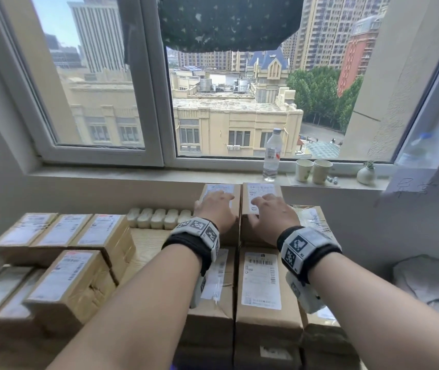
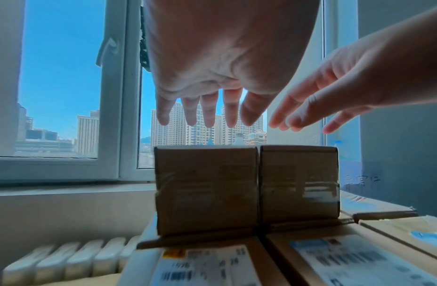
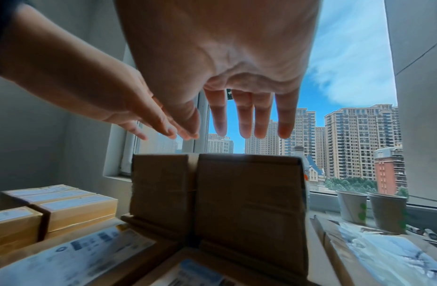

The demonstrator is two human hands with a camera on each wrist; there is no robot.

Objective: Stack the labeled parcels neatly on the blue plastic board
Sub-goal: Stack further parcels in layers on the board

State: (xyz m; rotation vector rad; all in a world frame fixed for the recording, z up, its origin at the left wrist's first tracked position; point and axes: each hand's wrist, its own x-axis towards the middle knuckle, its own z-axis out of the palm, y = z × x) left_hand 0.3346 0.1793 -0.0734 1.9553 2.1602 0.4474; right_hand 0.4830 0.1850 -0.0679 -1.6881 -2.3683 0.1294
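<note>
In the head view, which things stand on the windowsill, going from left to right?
Water bottle → first paper cup → second paper cup → small white vase with a plant.

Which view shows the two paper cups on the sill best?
Right wrist: both paper cups are large and sharp, side by side on the sill. Head view shows them whole but small. Left wrist view doesn't show them.
</note>
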